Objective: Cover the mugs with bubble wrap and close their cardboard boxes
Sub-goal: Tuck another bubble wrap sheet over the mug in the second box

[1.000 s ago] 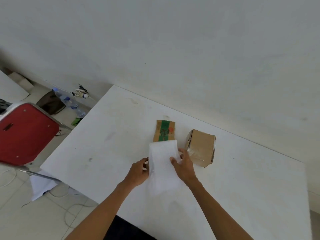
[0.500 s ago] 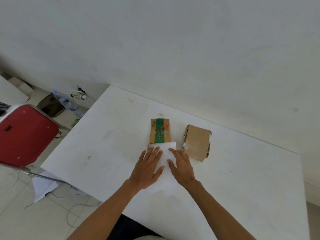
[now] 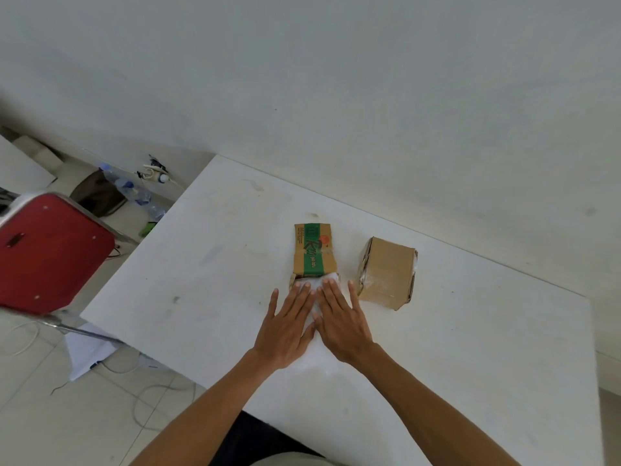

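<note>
Printed box [image 3: 313, 252]: brown and green, lying flat on white table [image 3: 201, 264].
Bubble wrap [image 3: 314, 307]: white sheet just nearer than printed box, far edge touching it.
Left hand [image 3: 285, 326]: flat, fingers spread, pressing on bubble wrap.
Right hand [image 3: 342, 322]: flat, fingers spread, pressing alongside.
Plain box [image 3: 388, 272]: right of printed box, closed.
Red chair [image 3: 47, 250]: far left of printed box.

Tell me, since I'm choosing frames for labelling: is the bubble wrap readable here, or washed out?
Head view: the bubble wrap is nearly lost against the white table, with only a faint sheen; both hands and the printed box are sharp; wide-angle bending slants the edges.
</note>
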`<state>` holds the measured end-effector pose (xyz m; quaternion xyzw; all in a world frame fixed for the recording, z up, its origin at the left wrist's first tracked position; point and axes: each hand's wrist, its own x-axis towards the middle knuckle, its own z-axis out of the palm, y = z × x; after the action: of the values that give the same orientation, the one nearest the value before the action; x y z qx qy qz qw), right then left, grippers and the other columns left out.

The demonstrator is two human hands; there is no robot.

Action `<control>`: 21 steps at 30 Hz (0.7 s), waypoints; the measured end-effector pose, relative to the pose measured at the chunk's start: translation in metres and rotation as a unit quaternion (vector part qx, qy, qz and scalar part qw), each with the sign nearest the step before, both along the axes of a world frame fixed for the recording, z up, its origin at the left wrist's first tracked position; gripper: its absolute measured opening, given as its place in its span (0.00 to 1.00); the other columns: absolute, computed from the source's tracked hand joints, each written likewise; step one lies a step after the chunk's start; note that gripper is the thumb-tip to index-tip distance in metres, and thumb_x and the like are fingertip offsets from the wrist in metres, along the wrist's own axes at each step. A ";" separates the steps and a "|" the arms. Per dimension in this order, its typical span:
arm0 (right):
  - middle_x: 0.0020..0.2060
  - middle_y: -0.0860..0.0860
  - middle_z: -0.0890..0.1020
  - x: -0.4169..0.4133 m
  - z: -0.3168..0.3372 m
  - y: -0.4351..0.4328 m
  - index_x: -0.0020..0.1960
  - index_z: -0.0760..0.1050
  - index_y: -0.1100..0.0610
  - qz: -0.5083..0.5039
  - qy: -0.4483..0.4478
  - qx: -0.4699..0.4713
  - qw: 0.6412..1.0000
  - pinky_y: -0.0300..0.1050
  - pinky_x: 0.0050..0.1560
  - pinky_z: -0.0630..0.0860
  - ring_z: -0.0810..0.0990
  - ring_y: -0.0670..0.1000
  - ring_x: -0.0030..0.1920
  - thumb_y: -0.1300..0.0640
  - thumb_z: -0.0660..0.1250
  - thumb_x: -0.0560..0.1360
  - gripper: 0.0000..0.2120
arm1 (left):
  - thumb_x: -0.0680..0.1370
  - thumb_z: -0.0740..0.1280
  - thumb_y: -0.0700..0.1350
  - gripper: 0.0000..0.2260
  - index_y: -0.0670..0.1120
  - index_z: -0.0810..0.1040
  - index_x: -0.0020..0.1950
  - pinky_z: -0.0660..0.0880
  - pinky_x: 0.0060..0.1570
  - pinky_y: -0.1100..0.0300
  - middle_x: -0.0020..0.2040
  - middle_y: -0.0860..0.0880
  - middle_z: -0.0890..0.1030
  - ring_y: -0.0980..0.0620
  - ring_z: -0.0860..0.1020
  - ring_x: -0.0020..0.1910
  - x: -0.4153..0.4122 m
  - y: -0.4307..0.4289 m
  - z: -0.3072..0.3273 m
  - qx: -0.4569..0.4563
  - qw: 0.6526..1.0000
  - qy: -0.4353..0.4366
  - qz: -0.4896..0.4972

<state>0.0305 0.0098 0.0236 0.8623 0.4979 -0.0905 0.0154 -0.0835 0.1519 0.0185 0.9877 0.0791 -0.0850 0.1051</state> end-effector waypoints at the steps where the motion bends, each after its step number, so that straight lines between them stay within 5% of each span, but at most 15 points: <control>1: 0.77 0.60 0.62 0.000 0.000 0.002 0.78 0.59 0.63 0.001 -0.001 -0.011 1.000 0.67 0.76 0.47 0.52 0.58 0.80 0.45 0.37 0.83 0.32 | 0.85 0.49 0.58 0.29 0.43 0.56 0.81 0.59 0.74 0.34 0.82 0.43 0.58 0.45 0.55 0.81 0.000 0.000 0.001 0.004 1.000 0.006 -0.002; 6: 0.79 0.59 0.58 -0.002 -0.001 0.011 0.79 0.54 0.62 -0.023 0.008 -0.057 0.998 0.71 0.74 0.42 0.49 0.58 0.80 0.44 0.37 0.81 0.33 | 0.85 0.48 0.57 0.29 0.42 0.59 0.81 0.58 0.73 0.31 0.81 0.43 0.60 0.46 0.57 0.80 0.002 0.001 0.007 0.008 1.000 0.018 0.003; 15: 0.69 0.58 0.74 0.001 0.008 0.023 0.72 0.68 0.62 -0.074 0.012 0.000 0.997 0.69 0.71 0.61 0.69 0.58 0.72 0.44 0.45 0.79 0.32 | 0.84 0.44 0.57 0.30 0.41 0.68 0.77 0.66 0.66 0.27 0.75 0.41 0.71 0.43 0.69 0.75 0.010 0.004 0.005 -0.002 0.998 0.061 0.015; 21: 0.60 0.53 0.77 0.021 0.024 0.042 0.66 0.69 0.56 -0.079 0.023 -0.002 0.997 0.64 0.72 0.53 0.71 0.55 0.63 0.46 0.46 0.81 0.22 | 0.82 0.34 0.63 0.39 0.39 0.67 0.77 0.71 0.63 0.28 0.74 0.37 0.72 0.38 0.72 0.72 0.030 0.022 0.001 0.009 0.993 0.109 -0.032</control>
<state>0.0511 0.0520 0.0480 0.8965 0.4287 -0.1122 -0.0016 -0.0534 0.1738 0.0191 0.9754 0.0590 -0.1949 0.0842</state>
